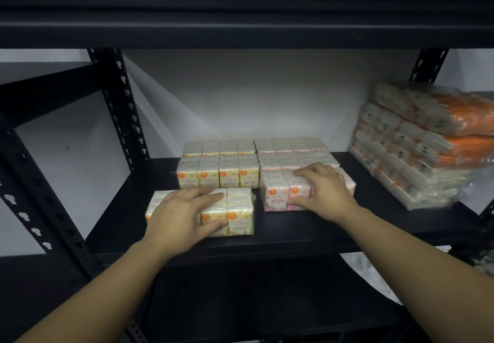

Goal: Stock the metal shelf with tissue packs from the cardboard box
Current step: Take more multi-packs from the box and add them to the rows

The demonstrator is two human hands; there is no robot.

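A black metal shelf (307, 233) holds rows of tissue packs. My left hand (181, 211) grips a yellow tissue pack (238, 214) at the front left, fingers over its top and thumb on its front face. My right hand (323, 190) holds a pink tissue pack (278, 193) at the front right in the same way. Behind them stand two yellow packs (217, 173) on the left and two pink packs (288, 153) on the right, reaching back to the wall. The cardboard box is not in view.
A tall stack of plastic-wrapped orange and white tissue bundles (417, 144) leans at the shelf's right end. The upper shelf beam (240, 13) hangs close above. Black perforated uprights (123, 107) stand at the left, and a lower shelf (240, 302) lies beneath my arms.
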